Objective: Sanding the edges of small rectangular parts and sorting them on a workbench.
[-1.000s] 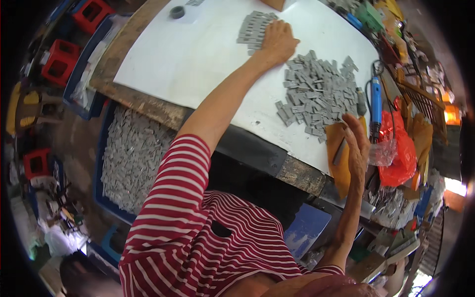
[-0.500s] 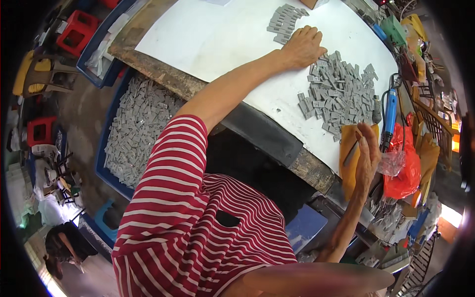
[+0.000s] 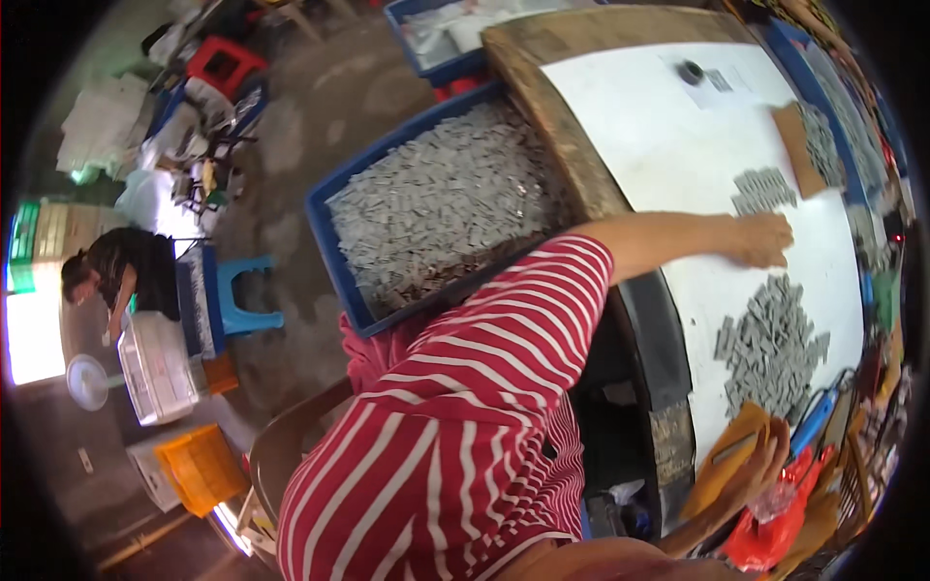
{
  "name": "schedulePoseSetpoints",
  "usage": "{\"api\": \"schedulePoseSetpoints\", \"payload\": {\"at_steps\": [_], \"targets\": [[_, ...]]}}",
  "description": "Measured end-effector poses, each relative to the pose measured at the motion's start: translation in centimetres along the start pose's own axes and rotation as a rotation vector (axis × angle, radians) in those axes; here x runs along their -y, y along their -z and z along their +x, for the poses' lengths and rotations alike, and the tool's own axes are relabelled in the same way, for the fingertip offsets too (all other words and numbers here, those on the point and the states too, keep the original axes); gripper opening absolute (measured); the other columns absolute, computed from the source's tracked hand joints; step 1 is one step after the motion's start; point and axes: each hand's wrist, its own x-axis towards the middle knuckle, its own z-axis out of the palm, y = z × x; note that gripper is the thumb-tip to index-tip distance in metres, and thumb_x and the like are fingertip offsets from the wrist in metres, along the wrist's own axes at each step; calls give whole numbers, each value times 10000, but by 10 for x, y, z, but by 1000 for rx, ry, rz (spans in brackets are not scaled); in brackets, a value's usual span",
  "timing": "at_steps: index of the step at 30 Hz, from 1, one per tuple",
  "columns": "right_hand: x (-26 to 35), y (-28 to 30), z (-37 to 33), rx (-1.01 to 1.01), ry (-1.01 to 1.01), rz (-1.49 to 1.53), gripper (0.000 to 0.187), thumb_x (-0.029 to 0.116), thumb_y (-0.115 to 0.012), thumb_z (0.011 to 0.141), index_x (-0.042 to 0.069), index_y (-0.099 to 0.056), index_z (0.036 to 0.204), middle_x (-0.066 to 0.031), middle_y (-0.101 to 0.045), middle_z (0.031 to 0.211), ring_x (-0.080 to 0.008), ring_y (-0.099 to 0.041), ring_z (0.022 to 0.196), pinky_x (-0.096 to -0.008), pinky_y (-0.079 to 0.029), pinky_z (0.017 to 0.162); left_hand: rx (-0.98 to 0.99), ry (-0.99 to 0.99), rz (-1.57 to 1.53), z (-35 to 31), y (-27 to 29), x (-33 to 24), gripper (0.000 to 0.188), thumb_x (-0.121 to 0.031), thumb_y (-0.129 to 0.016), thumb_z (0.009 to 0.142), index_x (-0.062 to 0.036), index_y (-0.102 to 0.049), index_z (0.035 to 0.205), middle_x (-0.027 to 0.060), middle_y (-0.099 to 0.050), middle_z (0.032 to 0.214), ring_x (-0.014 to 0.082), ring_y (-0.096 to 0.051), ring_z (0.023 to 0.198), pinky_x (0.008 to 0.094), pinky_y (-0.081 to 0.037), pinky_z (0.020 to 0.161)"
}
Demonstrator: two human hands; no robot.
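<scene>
Left hand (image 3: 761, 239): right of centre, curled; its fingertips are hidden, so I cannot tell what it grasps.
Right hand (image 3: 768, 458): lower right, blurred; I cannot make out its grip.
Grey pieces (image 3: 772, 351): heaped below the left hand; rows (image 3: 762, 190) above it.
White stretch (image 3: 644, 126): upper right, between rows and wooden edge (image 3: 525, 66).

White: sheet (image 3: 630, 107). Plain grey: pieces (image 3: 775, 351). Dark grey: roll (image 3: 691, 72), near surface's top edge. Brown: box (image 3: 794, 150), at right edge. Black: pad (image 3: 655, 339), on left edge. Blue: tool (image 3: 816, 422), by lower right corner; bin (image 3: 325, 250). Ochre: pouch (image 3: 728, 453), by lower edge. Red: bag (image 3: 760, 544). Deep red with white stripes: shirt (image 3: 446, 397). Orange: crate (image 3: 203, 472). Light blue: stool (image 3: 232, 300).
</scene>
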Motion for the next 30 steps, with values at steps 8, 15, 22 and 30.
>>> {"api": "schedulePoseSetpoints", "payload": {"at_steps": [8,15,22,30], "targets": [[37,-21,37,61,-63,-183,362,214,-442,894,-17,-471,1171,-119,-499,1151,-192,-450,1088,-301,-340,946,-240,-46,-122,-14,-22,20,173,-178,-515,727,-65,-496,597,88,-494,717,256,-482,760,352,-399,713],[63,-51,70,250,68,-228,381,223,-416,904,-9,-435,1205,-126,-461,1194,-203,-430,1115,-338,-327,967,-274,73,-312,-44,8,-16,204,-136,-485,741,-25,-440,576,145,-479,698,304,-477,738,375,-394,686],[118,-114,67,444,185,-437,457,294,-396,883,12,-396,1243,-119,-443,1218,-215,-377,1164,-329,-244,1003,-243,193,-377,-60,10,-16,225,-157,-510,722,15,-443,594,178,-463,620,345,-485,665,414,-402,628],[104,-108,72,475,223,-323,454,273,-425,880,-20,-408,1226,-129,-431,1232,-205,-393,1146,-317,-264,986,-249,179,-419,-57,-2,-15,249,-173,-512,736,3,-435,578,154,-461,598,321,-474,625,400,-401,614]]}}
